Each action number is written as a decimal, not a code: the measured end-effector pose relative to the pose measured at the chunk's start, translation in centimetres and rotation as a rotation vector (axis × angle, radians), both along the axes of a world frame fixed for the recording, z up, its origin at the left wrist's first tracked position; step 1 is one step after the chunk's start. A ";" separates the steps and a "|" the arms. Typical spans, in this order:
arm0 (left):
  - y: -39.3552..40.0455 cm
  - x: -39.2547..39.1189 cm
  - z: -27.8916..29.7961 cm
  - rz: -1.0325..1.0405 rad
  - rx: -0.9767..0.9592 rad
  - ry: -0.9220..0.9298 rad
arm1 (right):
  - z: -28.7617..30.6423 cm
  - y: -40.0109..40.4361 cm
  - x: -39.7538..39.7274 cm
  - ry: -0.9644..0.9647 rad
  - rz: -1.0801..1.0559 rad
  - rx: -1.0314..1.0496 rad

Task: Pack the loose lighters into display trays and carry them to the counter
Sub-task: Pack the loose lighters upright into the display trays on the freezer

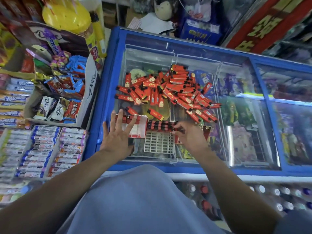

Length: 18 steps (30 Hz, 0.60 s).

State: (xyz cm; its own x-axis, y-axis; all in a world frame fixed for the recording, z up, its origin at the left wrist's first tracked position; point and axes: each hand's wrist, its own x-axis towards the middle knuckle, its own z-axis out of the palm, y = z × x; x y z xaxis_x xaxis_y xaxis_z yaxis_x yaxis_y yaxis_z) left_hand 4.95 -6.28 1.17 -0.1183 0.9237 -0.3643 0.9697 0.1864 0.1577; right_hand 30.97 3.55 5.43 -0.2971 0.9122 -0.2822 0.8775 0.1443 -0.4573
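Loose red plastic lighters (170,90) lie heaped on the glass lid of the blue chest freezer (108,68). Near edge: white gridded plastic display tray (159,144), its far row filled with black-capped lighters (160,125). Right hand (190,136) pinches that row's right end. Left hand (117,134), fingers spread straight, rests on a red-and-white cardboard tray box (136,128) left of the grid.

landmark: blue-framed freezer chest (108,92), glass lid | left of it: Dove chocolate box (55,107), candy rolls (45,149), yellow lid (66,16) | beyond it: blue crate (200,33) | below its front edge: bottles (253,191)
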 end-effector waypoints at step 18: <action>0.0 0.1 0.4 -0.009 -0.066 0.047 | -1.0 8.0 -8.7 -0.136 0.196 -0.094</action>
State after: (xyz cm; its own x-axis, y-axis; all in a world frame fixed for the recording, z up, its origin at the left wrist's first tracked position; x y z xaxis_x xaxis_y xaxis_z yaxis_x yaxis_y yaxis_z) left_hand 5.05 -6.25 1.58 -0.1289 0.8987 -0.4191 0.9773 0.1867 0.0998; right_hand 22.28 11.58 4.48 -0.4194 0.8088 -0.4123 0.8912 0.2803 -0.3568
